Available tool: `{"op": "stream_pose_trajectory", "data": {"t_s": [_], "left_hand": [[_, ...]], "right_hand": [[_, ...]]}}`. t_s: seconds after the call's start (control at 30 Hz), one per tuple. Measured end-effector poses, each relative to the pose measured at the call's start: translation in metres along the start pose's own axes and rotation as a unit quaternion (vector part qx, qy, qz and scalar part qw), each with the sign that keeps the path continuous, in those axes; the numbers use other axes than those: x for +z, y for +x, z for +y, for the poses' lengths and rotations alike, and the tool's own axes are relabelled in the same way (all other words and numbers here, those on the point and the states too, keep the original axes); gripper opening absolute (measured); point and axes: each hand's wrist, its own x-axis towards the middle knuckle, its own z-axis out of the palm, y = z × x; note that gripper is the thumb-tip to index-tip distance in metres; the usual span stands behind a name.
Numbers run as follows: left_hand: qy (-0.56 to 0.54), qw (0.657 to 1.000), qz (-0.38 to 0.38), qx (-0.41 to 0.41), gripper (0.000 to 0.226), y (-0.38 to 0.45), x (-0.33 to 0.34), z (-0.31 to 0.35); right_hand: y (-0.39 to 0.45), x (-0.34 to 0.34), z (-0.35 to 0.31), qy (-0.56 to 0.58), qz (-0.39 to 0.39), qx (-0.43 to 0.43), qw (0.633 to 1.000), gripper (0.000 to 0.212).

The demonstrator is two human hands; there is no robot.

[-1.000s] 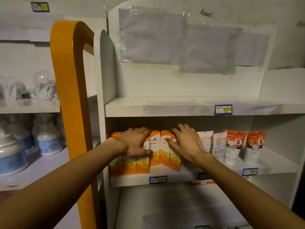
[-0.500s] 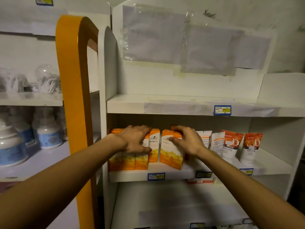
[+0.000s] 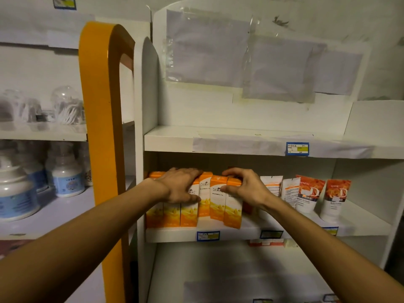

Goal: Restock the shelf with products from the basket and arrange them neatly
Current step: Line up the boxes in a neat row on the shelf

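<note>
Several orange and white boxes (image 3: 188,213) stand in a row at the left end of the middle shelf (image 3: 247,234). My left hand (image 3: 181,185) rests over the tops of the left boxes, thumb against their fronts. My right hand (image 3: 244,186) grips the two rightmost boxes (image 3: 226,209), fingers curled over their tops and thumb on the front; these two stand slightly forward of the row. The basket is out of view.
White and orange tubes (image 3: 310,195) stand to the right on the same shelf. An upper shelf (image 3: 240,143) hangs just above my hands. An orange post (image 3: 102,127) separates a left unit holding white bottles (image 3: 65,176). A lower shelf (image 3: 240,274) lies below.
My right hand has shifted from lying flat against the right boxes to gripping their tops with curled fingers. The left hand stays on the left boxes. The view has drifted slightly.
</note>
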Motion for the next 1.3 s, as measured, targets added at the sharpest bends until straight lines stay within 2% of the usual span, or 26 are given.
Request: {"op": "stream_pose_trajectory", "data": {"t_s": [0.43, 0.6, 0.67, 0.77, 0.93, 1.0, 1.1, 1.3], "left_hand": [[-0.014, 1.0, 0.008, 0.008, 0.081, 0.003, 0.002, -0.002], [-0.008, 1.0, 0.018, 0.013, 0.08, 0.003, 0.005, -0.002], [-0.004, 1.0, 0.026, 0.013, 0.08, 0.004, 0.008, -0.004], [-0.005, 1.0, 0.027, 0.009, 0.078, 0.006, 0.009, -0.006], [-0.009, 1.0, 0.018, 0.006, 0.077, 0.006, 0.006, -0.005], [-0.009, 1.0, 0.011, 0.008, 0.075, 0.007, 0.002, -0.003], [0.006, 1.0, 0.018, 0.012, 0.07, 0.011, -0.006, 0.002], [-0.025, 1.0, -0.007, -0.016, 0.081, 0.021, -0.016, 0.015]], "right_hand": [[-0.001, 0.021, -0.015, 0.123, -0.037, 0.01, 0.992, 0.046], [-0.001, 0.028, -0.012, 0.07, -0.017, -0.002, 0.997, 0.047], [-0.003, 0.027, -0.01, 0.011, -0.009, -0.019, 1.0, 0.053], [-0.005, 0.029, -0.01, -0.128, -0.007, -0.048, 0.991, 0.071], [-0.011, 0.026, -0.008, -0.196, 0.028, -0.035, 0.98, 0.101], [-0.013, 0.02, -0.004, -0.214, 0.018, -0.031, 0.976, 0.098], [-0.015, 0.01, 0.0, -0.227, -0.008, -0.045, 0.973, 0.081], [-0.003, -0.009, -0.011, -0.261, -0.053, -0.058, 0.962, 0.064]]}}
